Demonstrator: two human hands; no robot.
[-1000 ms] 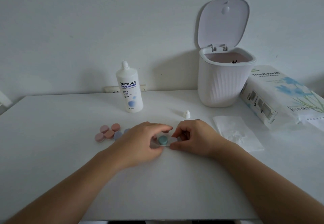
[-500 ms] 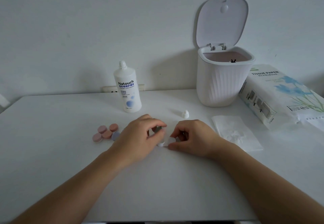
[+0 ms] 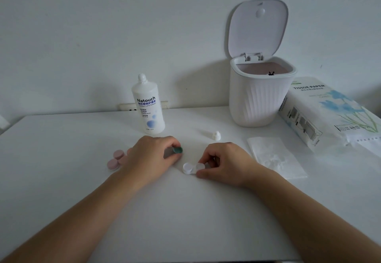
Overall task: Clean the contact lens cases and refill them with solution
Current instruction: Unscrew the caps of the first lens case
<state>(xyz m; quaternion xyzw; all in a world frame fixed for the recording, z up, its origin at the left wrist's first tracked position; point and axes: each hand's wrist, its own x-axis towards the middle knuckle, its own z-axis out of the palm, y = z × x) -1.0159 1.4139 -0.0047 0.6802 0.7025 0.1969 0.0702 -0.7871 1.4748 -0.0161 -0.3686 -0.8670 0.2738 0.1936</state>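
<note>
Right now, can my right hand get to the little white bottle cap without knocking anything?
Probably yes. The white cap stands alone on the table just beyond your right hand, with bare tabletop between. You'd first have to let go of the white lens case it's pinching.

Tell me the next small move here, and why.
Probably set the green cap down on the table. The left hand holds it clear of the white case, which the right hand steadies, and one well is uncovered.
</note>
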